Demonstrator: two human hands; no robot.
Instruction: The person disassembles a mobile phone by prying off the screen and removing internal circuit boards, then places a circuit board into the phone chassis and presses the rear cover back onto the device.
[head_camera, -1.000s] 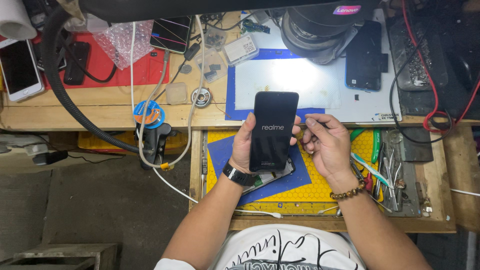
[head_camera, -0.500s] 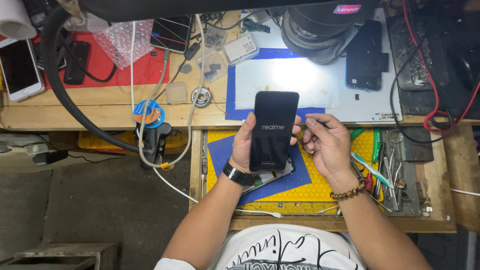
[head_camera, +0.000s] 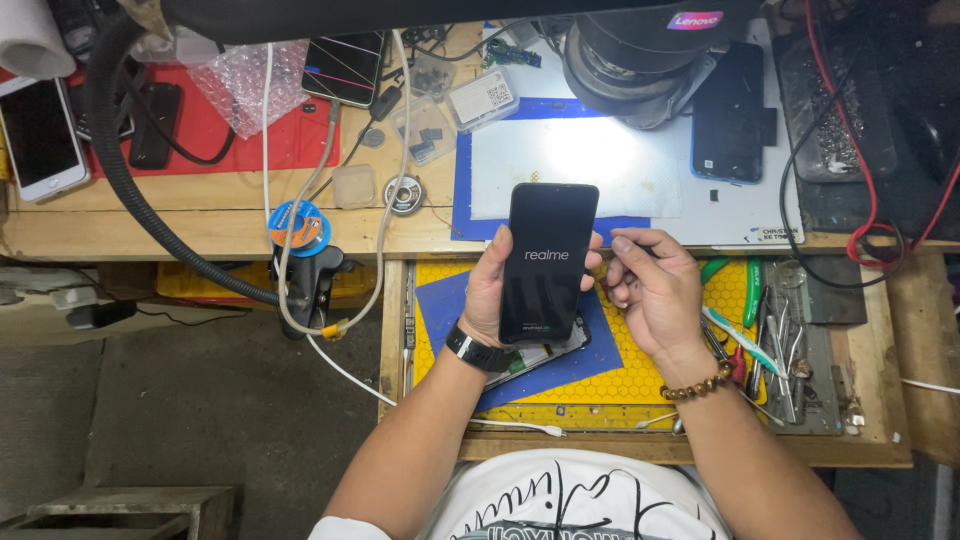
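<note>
Black smartphone (head_camera: 548, 262), slim rectangle with rounded corners, screen side up and lit dark with a small white logo mid-screen. Held upright-lengthwise, top edge pointing away toward desk, tilted slightly off vertical in frame. Lifted above open drawer at front edge of workbench, gripped along left edge and bottom. Beneath lower end, opened phone body (head_camera: 540, 355) showing pale innards, lying flat on blue mat, partly hidden. Thin dark tool (head_camera: 632, 251) pinched just beside phone's right edge, near upper half; contact with phone unclear.
</note>
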